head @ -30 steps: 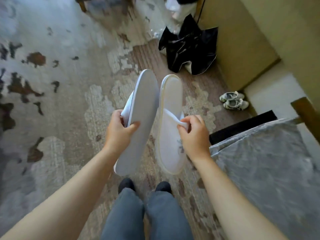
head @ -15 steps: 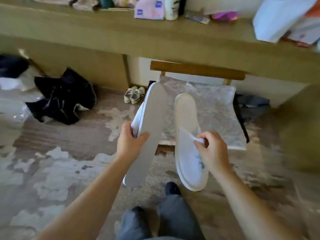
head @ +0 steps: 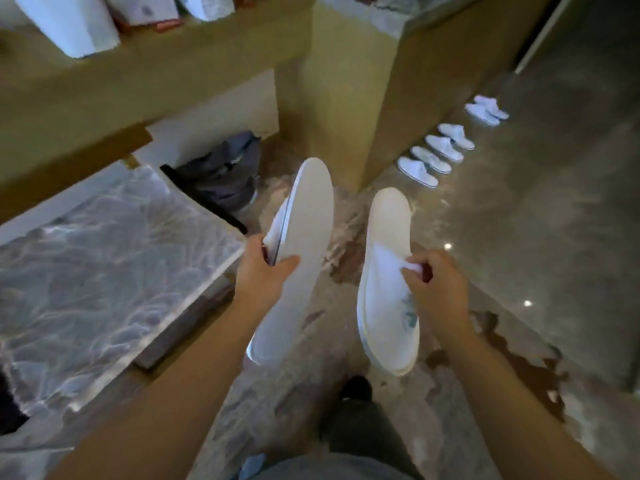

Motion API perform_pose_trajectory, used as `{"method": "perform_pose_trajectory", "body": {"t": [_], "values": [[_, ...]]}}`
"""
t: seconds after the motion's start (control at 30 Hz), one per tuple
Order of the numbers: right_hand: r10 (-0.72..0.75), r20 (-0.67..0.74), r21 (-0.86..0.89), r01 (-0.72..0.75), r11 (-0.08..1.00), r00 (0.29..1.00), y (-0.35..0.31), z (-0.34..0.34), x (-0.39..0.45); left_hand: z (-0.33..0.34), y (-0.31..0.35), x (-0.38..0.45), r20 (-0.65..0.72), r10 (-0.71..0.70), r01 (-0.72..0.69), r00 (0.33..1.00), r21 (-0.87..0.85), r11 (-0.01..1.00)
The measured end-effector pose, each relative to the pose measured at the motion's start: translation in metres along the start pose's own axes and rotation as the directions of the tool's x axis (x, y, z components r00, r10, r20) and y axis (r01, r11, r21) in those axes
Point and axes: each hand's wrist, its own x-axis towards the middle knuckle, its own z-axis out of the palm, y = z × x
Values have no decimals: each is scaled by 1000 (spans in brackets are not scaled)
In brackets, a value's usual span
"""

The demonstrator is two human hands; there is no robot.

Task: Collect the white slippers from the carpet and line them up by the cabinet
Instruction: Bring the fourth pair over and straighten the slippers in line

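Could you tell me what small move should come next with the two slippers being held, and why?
Probably step toward the near end of the slipper row by the cabinet. The left hand grips one slipper, the right hand pinches the other slipper, and floor space shows just before the nearest one.

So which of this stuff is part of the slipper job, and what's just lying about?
Job:
left slipper, in left hand
right slipper, in right hand
slipper row
cabinet
carpet

Lying about:
grey bag
chair
shelf
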Motion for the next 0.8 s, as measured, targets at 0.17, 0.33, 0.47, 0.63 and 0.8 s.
{"method": "perform_pose_trajectory", "body": {"t": [0.17,0.33,0.47,0.63,0.8], "values": [[123,-118,-28,-127,991,985,62,-77,71,120,62,42,183,47,-56,982,44,997],[218,-241,-32,-232,972,946,111,-134,141,215,114,84,264,33,-46,964,46,998],[297,-284,-60,-326,943,912,158,-157,207,285,154,136,351,17,-33,936,37,999],[385,-366,-80,-441,894,847,217,-184,327,389,223,237,445,119,-125,888,-16,992],[467,-450,-18,-531,847,761,249,-223,430,489,323,319,572,184,-223,800,-2,975]]}}
